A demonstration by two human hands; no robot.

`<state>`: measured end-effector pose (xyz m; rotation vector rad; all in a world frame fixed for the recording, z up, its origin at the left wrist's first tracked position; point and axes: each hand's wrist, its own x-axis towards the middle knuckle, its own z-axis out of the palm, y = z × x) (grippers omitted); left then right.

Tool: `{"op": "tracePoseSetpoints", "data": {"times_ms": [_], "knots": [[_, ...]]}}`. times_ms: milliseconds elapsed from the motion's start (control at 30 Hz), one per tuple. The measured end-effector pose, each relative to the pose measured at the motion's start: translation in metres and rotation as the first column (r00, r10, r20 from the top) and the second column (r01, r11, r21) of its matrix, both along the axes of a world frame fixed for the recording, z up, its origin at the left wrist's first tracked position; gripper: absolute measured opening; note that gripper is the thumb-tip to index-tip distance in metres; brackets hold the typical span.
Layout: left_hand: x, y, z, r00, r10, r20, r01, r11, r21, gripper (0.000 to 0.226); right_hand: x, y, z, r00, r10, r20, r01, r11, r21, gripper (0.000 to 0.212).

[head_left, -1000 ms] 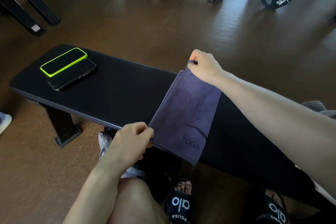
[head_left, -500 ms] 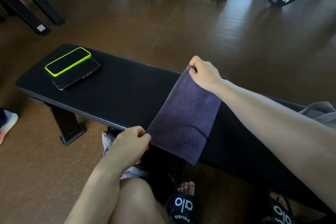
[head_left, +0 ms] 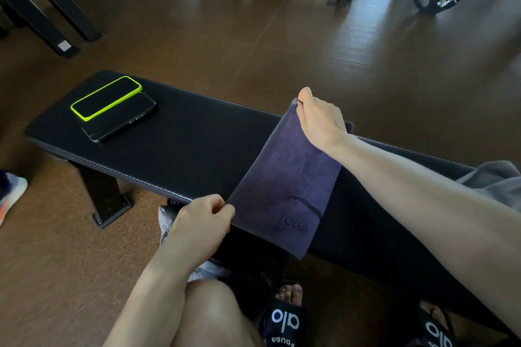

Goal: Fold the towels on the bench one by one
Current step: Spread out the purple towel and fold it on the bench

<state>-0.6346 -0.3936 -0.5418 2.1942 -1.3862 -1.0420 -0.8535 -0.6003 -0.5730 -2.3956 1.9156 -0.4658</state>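
Because the long black padded bench (head_left: 197, 146) serves as the folding surface, the dark purple towel marked YOGA (head_left: 284, 186) lies across its near-right part, one corner hanging off the near edge. Right hand (head_left: 318, 118) pinches the far corner, left hand (head_left: 203, 220) pinches the near-left corner, keeping that edge taut, likely to carry it over for a fold. Grey cloth (head_left: 496, 180), perhaps another towel, waits far right. Green-cased phone (head_left: 107, 98) and black phone (head_left: 121, 118) sit far left, well apart from the work.
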Motion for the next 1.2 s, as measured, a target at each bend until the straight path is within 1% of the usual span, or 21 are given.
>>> {"op": "tracePoseSetpoints", "data": {"times_ms": [100, 167, 267, 433, 533, 667, 800, 900, 1000, 1067, 1133, 1200], "knots": [[0.003, -0.002, -0.001, 1.0, 0.016, 0.026, -0.017, 1.0, 0.013, 0.019, 0.002, -0.002, 0.003, 0.998, 0.022, -0.061, -0.021, 1.0, 0.021, 0.018], [0.005, -0.003, -0.004, 0.999, 0.006, 0.052, -0.008, 0.999, 0.04, 0.018, 0.004, -0.004, 0.005, 0.994, 0.043, -0.099, -0.039, 0.998, 0.042, 0.022], [0.007, -0.003, -0.009, 0.999, -0.019, 0.051, 0.015, 0.997, 0.081, 0.018, 0.007, -0.005, 0.004, 0.987, 0.07, -0.142, -0.061, 0.996, 0.071, 0.026], [0.008, -0.005, -0.015, 0.999, -0.038, 0.023, 0.035, 0.994, 0.103, 0.017, 0.007, -0.005, 0.003, 0.992, 0.046, -0.121, -0.032, 0.993, 0.11, 0.027], [0.006, -0.004, -0.014, 1.0, -0.029, -0.008, 0.03, 0.996, 0.086, 0.016, 0.006, -0.004, 0.004, 0.994, 0.02, -0.103, -0.009, 0.994, 0.113, 0.027], [0.006, -0.005, -0.014, 0.999, -0.02, -0.034, 0.023, 0.996, 0.091, 0.014, 0.005, -0.005, 0.004, 0.995, 0.031, -0.094, -0.02, 0.993, 0.113, 0.025], [0.007, -0.006, -0.018, 0.999, -0.009, -0.051, 0.015, 0.993, 0.114, 0.013, 0.007, -0.01, 0.002, 0.991, 0.064, -0.116, -0.048, 0.989, 0.138, 0.025], [0.006, -0.006, -0.017, 0.997, 0.02, -0.069, -0.012, 0.994, 0.106, 0.011, 0.007, -0.014, -0.002, 0.988, 0.069, -0.141, -0.05, 0.989, 0.137, 0.023], [0.006, -0.007, -0.016, 0.994, 0.068, -0.091, -0.061, 0.995, 0.081, 0.008, 0.007, -0.016, -0.005, 0.981, 0.061, -0.186, -0.035, 0.989, 0.143, 0.028], [0.006, -0.007, -0.017, 0.985, 0.093, -0.147, -0.084, 0.994, 0.067, 0.013, 0.008, -0.014, -0.004, 0.971, 0.027, -0.239, -0.005, 0.996, 0.093, 0.034], [0.005, -0.006, -0.017, 0.977, 0.106, -0.187, -0.096, 0.994, 0.061, 0.016, 0.009, -0.004, 0.002, 0.964, -0.005, -0.266, -0.009, 0.999, -0.052, 0.036], [0.004, -0.005, -0.016, 0.969, 0.115, -0.217, -0.106, 0.993, 0.057, 0.016, 0.012, 0.02, 0.01, 0.98, 0.02, -0.199, -0.055, 0.983, -0.172, 0.032]]}}
